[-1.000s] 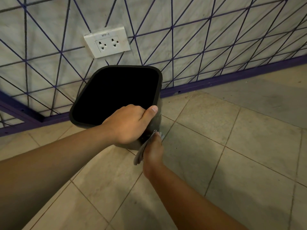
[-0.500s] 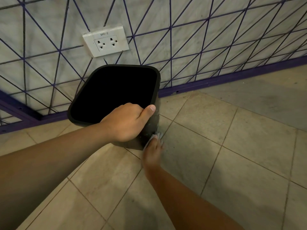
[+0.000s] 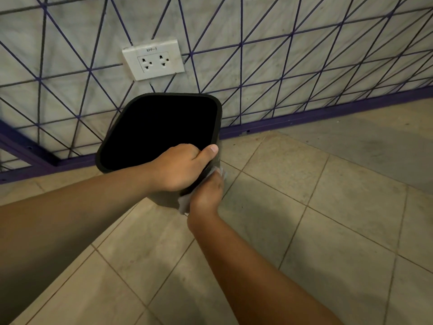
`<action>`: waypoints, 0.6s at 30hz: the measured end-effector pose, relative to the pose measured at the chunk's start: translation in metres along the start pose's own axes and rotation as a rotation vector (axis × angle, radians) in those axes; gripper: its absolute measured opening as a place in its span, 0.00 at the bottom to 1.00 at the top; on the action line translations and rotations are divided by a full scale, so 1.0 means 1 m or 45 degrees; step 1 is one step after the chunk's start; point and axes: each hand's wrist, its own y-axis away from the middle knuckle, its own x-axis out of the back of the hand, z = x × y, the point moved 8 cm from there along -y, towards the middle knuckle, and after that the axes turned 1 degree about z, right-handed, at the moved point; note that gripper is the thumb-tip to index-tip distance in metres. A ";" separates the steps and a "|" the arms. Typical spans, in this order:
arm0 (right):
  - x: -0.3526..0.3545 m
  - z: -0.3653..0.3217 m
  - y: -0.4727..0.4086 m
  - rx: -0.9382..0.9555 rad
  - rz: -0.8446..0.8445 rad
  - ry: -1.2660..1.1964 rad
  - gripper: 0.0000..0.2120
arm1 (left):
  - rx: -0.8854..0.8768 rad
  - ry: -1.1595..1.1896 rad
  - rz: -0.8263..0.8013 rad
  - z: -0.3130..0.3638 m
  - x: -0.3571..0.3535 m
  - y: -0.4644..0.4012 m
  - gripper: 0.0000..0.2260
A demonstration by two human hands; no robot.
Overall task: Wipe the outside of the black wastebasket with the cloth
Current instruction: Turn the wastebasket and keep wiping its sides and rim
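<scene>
The black wastebasket [image 3: 112,146] stands tilted on the tiled floor close to the wall, its dark opening facing me. My left hand [image 3: 181,168] grips its near right rim, thumb along the outer edge. Just below, my right hand [image 3: 206,192] presses a grey cloth [image 3: 184,204] against the basket's outer right side near the bottom corner. Most of the cloth is hidden under the hand. The basket's lower walls are hidden behind both hands.
A marble wall with a purple diagonal grid [image 3: 281,66] rises behind the basket. A white double power socket [image 3: 153,59] sits above it. A purple skirting strip [image 3: 304,116] runs along the base. Beige floor tiles [image 3: 304,219] spread to the right and toward me.
My right hand with the cloth has slid along the basket's outer right side, first up and then back down a little. The left hand keeps its hold on the rim.
</scene>
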 end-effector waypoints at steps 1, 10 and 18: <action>-0.001 0.002 0.002 -0.034 -0.010 -0.012 0.47 | 0.007 0.000 -0.004 0.000 -0.001 0.001 0.34; -0.005 0.030 -0.021 -0.026 0.002 -0.120 0.59 | -0.014 -0.060 0.058 0.005 0.000 -0.003 0.35; -0.005 0.006 -0.003 0.017 0.047 -0.153 0.49 | -0.036 -0.178 0.141 0.009 0.004 -0.005 0.33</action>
